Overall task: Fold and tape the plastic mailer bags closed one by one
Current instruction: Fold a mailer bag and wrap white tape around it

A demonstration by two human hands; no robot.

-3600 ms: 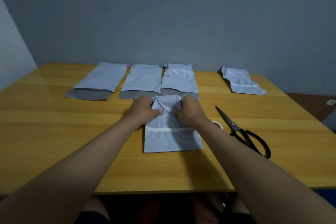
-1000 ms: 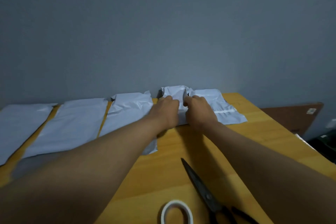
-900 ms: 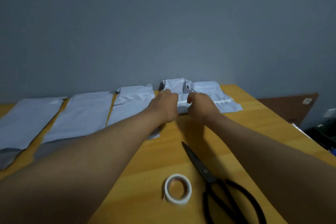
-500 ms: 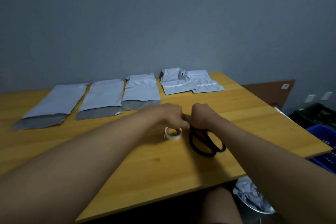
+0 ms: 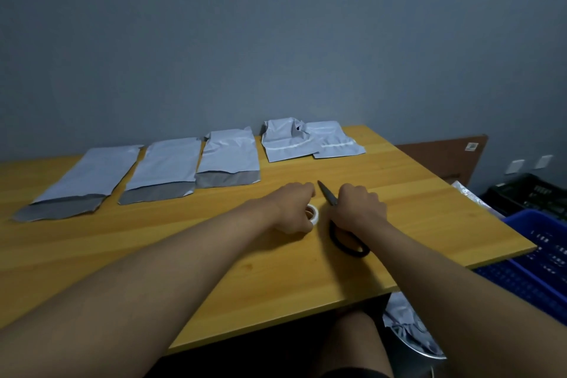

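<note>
Five mailer bags (image 5: 227, 159) (two folded), one tape roll (image 5: 314, 213), one scissors (image 5: 329, 195).

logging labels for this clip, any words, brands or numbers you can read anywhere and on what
No text can be read in this frame.
Small white sticker on the brown wooden board by the wall: dark print, too small and blurred to read.
Blue plastic crate at the right: pale marks on its wall, too blurred to tell if they are print.
White plastic mailer bags, black scissors, white tape roll: no print visible.
</note>
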